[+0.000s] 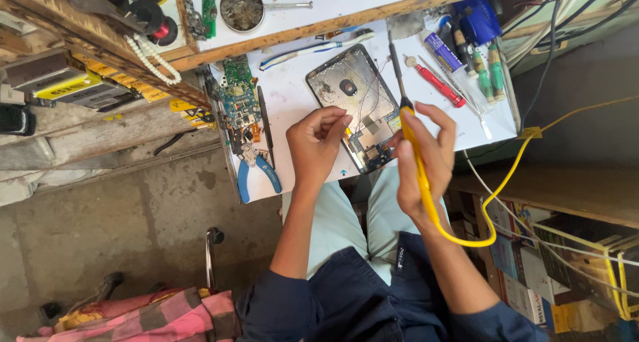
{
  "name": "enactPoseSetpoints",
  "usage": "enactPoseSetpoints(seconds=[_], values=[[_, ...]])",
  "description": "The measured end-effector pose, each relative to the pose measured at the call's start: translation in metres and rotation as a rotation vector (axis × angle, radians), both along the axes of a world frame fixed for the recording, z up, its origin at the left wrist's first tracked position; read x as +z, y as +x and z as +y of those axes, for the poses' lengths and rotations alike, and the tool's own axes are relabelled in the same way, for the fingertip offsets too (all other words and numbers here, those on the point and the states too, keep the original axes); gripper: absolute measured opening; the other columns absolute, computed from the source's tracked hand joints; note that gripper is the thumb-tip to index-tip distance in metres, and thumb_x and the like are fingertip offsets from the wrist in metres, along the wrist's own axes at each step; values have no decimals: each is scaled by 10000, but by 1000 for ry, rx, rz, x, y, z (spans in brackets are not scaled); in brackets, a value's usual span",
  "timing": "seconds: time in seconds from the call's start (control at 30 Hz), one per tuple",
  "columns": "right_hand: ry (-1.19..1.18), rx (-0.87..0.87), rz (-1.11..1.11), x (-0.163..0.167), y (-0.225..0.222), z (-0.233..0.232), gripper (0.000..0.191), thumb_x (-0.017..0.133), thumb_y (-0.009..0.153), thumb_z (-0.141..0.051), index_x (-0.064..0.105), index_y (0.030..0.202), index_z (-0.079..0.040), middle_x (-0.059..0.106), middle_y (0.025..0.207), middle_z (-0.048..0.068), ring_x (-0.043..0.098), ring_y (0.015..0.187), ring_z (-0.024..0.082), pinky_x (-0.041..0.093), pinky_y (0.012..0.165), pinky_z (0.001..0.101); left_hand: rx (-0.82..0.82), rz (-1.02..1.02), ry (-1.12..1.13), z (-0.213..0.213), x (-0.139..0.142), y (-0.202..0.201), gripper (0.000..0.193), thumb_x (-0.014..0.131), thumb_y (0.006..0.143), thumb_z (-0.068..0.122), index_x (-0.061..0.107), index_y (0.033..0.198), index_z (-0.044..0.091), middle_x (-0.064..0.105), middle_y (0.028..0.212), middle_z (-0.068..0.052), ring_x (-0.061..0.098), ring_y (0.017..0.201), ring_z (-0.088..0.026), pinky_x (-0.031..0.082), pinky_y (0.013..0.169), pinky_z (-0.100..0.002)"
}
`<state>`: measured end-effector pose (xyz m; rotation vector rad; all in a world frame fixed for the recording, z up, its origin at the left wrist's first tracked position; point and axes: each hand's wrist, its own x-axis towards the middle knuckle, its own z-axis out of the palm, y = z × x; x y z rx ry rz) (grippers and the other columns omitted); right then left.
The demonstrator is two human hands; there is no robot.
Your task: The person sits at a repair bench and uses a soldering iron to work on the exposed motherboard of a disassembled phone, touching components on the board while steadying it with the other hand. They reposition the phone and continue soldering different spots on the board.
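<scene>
— What are your hands doing?
— Your right hand [426,157] is gripping the yellow soldering iron [414,161] at frame centre; your left hand [318,144] is pinching something too small to tell.
— And beyond them?
— Both are hovering over the opened tablet [359,109], blue pliers [256,172] lying left.

Yellow labels [154,92] edge the left shelf [100,109].

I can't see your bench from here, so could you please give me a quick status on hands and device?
Right hand grips yellow soldering iron. Left hand pinches at opened tablet. Blue pliers, loose circuit board lie left, apart.
</scene>
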<state>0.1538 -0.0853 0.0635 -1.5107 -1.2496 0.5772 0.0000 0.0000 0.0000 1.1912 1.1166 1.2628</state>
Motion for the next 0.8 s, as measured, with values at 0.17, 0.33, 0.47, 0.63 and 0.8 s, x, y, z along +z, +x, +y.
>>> enactPoseSetpoints(seconds=[0.17, 0.33, 0.47, 0.63, 0.8], values=[[348, 141, 133, 2, 14, -15, 514, 539, 1178, -354, 279, 1513, -63, 367, 1521, 138, 660, 1138, 293, 597, 983, 396, 44, 263, 34, 8, 23, -1, 121, 784, 895, 77, 788, 992, 6, 772, 777, -75, 690, 648, -85, 536, 606, -227], [313, 107, 329, 14, 29, -29, 376, 604, 1153, -263, 373, 1312, -13, 432, 1368, 129, 645, 1236, 362, 599, 1074, 459, 53, 413, 135, 14, 32, -4, 113, 739, 902, 25, 774, 1006, -3, 767, 819, -130, 727, 650, -146, 532, 611, -258], [285, 90, 422, 20, 36, -36, 300, 637, 1131, -131, 403, 1263, 1, 469, 1308, 130, 652, 1278, 395, 574, 1129, 498, 38, 374, 63, 18, 37, -5, 107, 725, 889, 23, 694, 985, -12, 757, 812, -115, 763, 695, -160, 553, 622, -272], [265, 92, 456, 23, 35, -41, 259, 624, 1111, -42, 428, 1274, -2, 515, 1285, 142, 661, 1257, 394, 573, 1130, 506, -5, 501, 116, 18, 46, -3, 53, 737, 878, 7, 710, 922, -7, 748, 805, -130, 752, 676, -214, 538, 605, -316], [258, 95, 485, 27, 36, -43, 234, 611, 1105, -16, 436, 1261, 4, 523, 1281, 147, 665, 1247, 387, 570, 1132, 504, 57, 570, 318, 15, 47, -2, 123, 758, 878, -8, 751, 1000, 12, 748, 901, -167, 736, 800, -304, 574, 718, -355]])
